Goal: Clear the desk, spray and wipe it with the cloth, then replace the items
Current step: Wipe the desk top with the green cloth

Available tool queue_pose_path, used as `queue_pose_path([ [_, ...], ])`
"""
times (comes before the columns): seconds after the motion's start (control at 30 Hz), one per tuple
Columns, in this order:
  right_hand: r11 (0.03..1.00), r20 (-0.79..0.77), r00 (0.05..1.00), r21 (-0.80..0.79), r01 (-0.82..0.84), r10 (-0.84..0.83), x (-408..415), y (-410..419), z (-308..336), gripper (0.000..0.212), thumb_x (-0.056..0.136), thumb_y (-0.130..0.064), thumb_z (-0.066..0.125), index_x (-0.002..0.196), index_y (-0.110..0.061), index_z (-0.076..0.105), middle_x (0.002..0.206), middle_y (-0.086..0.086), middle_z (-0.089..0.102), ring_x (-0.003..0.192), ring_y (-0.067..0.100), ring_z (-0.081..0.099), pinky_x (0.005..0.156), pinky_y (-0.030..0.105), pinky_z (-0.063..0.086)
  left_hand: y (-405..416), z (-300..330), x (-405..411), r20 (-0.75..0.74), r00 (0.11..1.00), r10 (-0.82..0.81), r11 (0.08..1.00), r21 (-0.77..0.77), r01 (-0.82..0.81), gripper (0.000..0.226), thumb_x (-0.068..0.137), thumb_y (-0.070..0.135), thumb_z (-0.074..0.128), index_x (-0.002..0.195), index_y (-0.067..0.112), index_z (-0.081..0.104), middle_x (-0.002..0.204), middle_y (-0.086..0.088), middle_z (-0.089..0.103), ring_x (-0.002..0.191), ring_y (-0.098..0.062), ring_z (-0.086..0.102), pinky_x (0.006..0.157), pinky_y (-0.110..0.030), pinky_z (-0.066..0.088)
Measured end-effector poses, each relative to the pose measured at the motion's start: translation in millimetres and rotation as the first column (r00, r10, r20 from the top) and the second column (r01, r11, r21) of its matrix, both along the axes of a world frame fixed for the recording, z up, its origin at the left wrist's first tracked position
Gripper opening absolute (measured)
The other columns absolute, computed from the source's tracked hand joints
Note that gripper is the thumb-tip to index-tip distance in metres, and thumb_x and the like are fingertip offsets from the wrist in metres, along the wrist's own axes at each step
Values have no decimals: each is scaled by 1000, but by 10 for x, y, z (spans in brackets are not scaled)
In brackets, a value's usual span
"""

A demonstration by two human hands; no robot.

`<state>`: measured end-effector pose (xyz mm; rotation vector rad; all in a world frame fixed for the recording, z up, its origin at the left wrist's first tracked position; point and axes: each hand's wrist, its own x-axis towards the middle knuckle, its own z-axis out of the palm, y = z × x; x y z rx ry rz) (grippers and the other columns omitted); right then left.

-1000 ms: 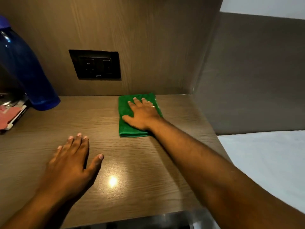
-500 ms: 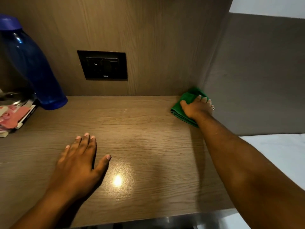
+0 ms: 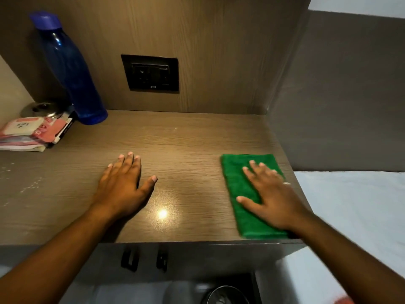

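Two flat palms: left hand (image 3: pixel 122 185) on desk (image 3: pixel 197 139), right hand (image 3: pixel 269 194) pressing cloth (image 3: pixel 238 172), fingers spread.

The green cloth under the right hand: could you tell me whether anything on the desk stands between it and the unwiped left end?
Only the left hand, pressed flat mid-desk, lies in the cloth's leftward path under the right hand. Beyond it, the blue bottle and a pile of packets occupy the desk's back left corner.

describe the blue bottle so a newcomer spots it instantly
Start at the black socket plate on the wooden back wall and look left to the desk's far left corner. The blue bottle stands there upright, tall, translucent, purple-capped; the packets beside it lie flat.
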<state>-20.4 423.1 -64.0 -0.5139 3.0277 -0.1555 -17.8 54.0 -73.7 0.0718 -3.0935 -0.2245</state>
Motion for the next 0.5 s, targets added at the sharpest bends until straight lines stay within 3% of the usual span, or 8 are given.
queue_pose_path([
  [0.1,966,4,966,24,257,-258,-239,302,43,102,78,-86,13,157,-22,15,166,5,6,152,24,5,123,40,5,13,-2,-26,-15,1000,-7,1000,11,7,88,85,73,10,152,16,11,161,-6,8,148,-22,4,118,-43,6],
  [0.23,877,11,878,45,478,-479,-862,-161,41,94,86,-78,22,157,-18,12,165,13,4,151,35,4,122,51,7,-10,-52,-48,-39,999,-16,1000,-4,16,86,86,72,13,151,16,13,161,-7,11,148,-23,7,118,-44,8],
  [0.33,910,31,910,28,413,-414,-1002,-865,-7,92,87,-76,22,157,-19,8,165,13,-1,151,37,0,121,51,2,-32,-97,-59,-53,998,-15,1000,-8,14,90,83,74,9,151,17,14,161,-6,12,148,-23,7,118,-44,8],
  [0.5,990,6,992,-67,122,-122,-262,-1452,-108,93,81,-80,15,157,-25,5,165,6,-5,152,27,-7,117,43,-9,-39,-106,-74,-40,999,10,1000,-14,-10,88,83,73,11,151,17,17,160,-6,14,148,-22,8,118,-45,10],
])
